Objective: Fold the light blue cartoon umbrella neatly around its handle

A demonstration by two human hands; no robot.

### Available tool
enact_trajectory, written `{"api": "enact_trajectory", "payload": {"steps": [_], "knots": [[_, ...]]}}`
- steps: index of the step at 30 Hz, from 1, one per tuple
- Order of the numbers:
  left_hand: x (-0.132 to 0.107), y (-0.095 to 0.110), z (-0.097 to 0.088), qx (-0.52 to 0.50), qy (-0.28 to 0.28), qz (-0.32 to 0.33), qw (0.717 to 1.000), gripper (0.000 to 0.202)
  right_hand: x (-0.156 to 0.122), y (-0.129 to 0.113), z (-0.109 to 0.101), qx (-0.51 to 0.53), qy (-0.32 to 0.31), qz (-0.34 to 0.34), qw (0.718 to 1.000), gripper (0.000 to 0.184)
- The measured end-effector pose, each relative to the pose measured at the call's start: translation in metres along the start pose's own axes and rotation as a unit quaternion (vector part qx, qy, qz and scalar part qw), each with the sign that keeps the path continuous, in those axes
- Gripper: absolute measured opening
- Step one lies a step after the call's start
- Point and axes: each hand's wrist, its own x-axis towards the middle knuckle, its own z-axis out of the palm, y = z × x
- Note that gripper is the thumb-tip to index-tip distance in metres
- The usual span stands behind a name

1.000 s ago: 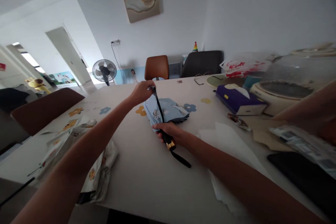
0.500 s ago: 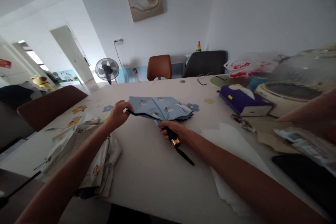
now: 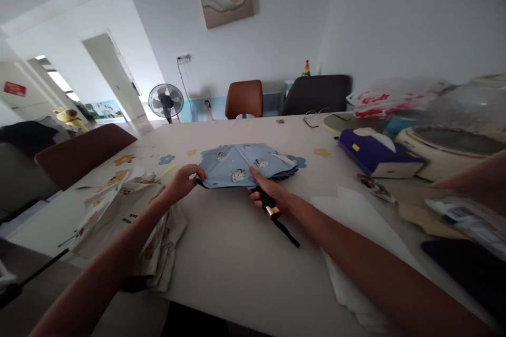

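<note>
A light blue folding umbrella (image 3: 237, 163) printed with small animal figures lies partly folded above the table, its canopy panels layered. My left hand (image 3: 184, 181) pinches the canopy's left edge between thumb and fingers. Wrapped round the black handle with a gold band is my right hand (image 3: 271, 189), its thumb pressing on the blue fabric. A black wrist strap (image 3: 288, 233) dangles from the handle's end. Left of my left forearm, a beige umbrella (image 3: 118, 210) with cartoon prints rests loosely spread on the table.
The white table (image 3: 221, 268) bears flower decals. To the right are a purple tissue box (image 3: 375, 152), white foam sheets (image 3: 351, 253), a black flat item (image 3: 466, 268), eyeglasses (image 3: 312, 118) and a plastic bag (image 3: 395, 97). Another person's arm (image 3: 474, 174) reaches in at the right edge.
The canopy's front panel has been laid over toward me, covering the dark edge that ran to the handle. My right thumb now lies on the fabric. The view has shifted slightly.
</note>
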Motion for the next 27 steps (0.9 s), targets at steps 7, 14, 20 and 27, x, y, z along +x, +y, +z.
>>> {"api": "enact_trajectory", "payload": {"steps": [7,14,20,27], "knots": [[-0.001,-0.009,0.001,-0.016,-0.043,-0.04,0.998,0.019,-0.007,-0.002,0.004,-0.061,0.027,0.064,0.996,0.019],[0.047,-0.038,-0.001,-0.072,0.103,-0.25,0.96,0.022,0.0,0.003,0.0,-0.045,0.017,0.028,0.998,0.014],[0.071,-0.058,0.002,-0.158,-0.042,-0.311,0.936,0.016,0.0,0.0,-0.004,-0.057,0.014,0.07,0.996,0.017],[0.071,-0.06,-0.004,-0.271,-0.154,-0.294,0.903,0.016,0.012,0.003,-0.017,-0.032,-0.045,0.072,0.996,0.018]]}}
